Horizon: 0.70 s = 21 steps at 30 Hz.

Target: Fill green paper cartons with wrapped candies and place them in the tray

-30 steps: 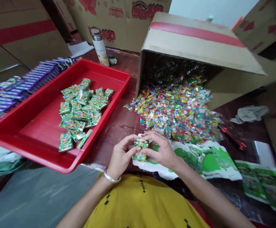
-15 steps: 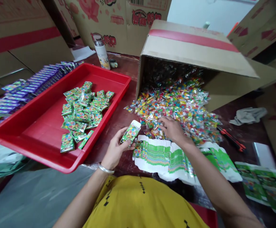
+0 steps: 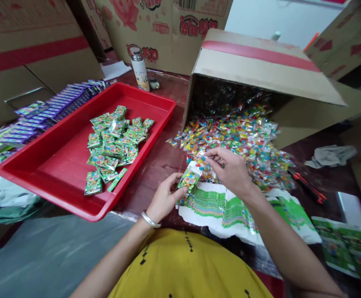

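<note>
My left hand (image 3: 167, 195) grips a small green candy box (image 3: 189, 179) with its white end flap up. Right above that end, my right hand (image 3: 228, 169) pinches a clear packet of colourful candies (image 3: 201, 162). Behind and around the right hand spreads a heap of similar candy packets (image 3: 230, 128), spilling from a cardboard carton (image 3: 249, 58) lying on its side. Below my hands lies a row of flat green-and-white boxes (image 3: 210, 203), partly hidden by my right forearm. Left of my hands, a red tray (image 3: 59, 161) holds a pile of filled-looking green boxes (image 3: 112, 140).
Stacked purple packs (image 3: 59, 101) line the tray's far left side. A white flask (image 3: 140, 70) and a small cup (image 3: 154, 83) stand behind it. To the right lie a red-and-black tool (image 3: 307, 187), a grey cloth (image 3: 331, 158) and green printed packaging (image 3: 342, 244).
My left hand has moved the box right, toward the heap. My right hand has lifted a candy packet from the heap and brought it to the box's end. The view has shifted slightly.
</note>
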{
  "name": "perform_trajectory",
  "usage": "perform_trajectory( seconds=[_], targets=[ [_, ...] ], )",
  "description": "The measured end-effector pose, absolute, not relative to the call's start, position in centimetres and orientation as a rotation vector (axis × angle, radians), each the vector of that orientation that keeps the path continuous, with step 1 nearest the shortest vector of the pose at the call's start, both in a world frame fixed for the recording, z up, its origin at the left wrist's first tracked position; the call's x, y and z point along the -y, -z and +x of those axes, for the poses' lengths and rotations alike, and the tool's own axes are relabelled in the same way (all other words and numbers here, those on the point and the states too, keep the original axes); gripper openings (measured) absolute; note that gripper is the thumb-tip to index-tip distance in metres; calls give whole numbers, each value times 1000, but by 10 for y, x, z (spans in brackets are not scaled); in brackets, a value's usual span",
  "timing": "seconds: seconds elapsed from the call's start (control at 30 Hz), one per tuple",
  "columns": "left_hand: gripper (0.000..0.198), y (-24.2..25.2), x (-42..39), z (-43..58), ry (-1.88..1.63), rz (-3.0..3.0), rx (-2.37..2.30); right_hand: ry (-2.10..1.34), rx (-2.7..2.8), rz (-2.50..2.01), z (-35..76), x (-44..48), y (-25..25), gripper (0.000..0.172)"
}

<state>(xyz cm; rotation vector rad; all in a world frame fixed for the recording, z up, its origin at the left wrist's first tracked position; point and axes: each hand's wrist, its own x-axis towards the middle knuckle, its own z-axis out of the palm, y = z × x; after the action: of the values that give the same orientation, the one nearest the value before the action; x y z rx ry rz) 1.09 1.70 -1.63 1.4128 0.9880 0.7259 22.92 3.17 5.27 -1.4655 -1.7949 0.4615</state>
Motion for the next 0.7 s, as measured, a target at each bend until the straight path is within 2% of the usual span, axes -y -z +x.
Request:
perform_trajectory(
  seconds=[0.23, 0.43, 0.53, 0.63, 0.7],
  targets=[
    [33, 9, -14, 19, -808, 1345, -932, -522, 2066, -1401, 214, -27, -52, 19],
    [63, 1, -10, 23, -988, 1186, -895, -563, 1782, -1397, 216, -12, -47, 16],
    [53, -2, -7, 25, -988, 1170, -866, -719, 1700, -1365, 210, -3, -30, 19],
    [41, 0, -7, 27, -941, 1147, -834, -803, 1610, -1389, 205, 0, -16, 8],
    [38, 1, -8, 28, -911, 1104, -804, -852, 1574, -1376, 203, -1, -13, 11]
  ],
)
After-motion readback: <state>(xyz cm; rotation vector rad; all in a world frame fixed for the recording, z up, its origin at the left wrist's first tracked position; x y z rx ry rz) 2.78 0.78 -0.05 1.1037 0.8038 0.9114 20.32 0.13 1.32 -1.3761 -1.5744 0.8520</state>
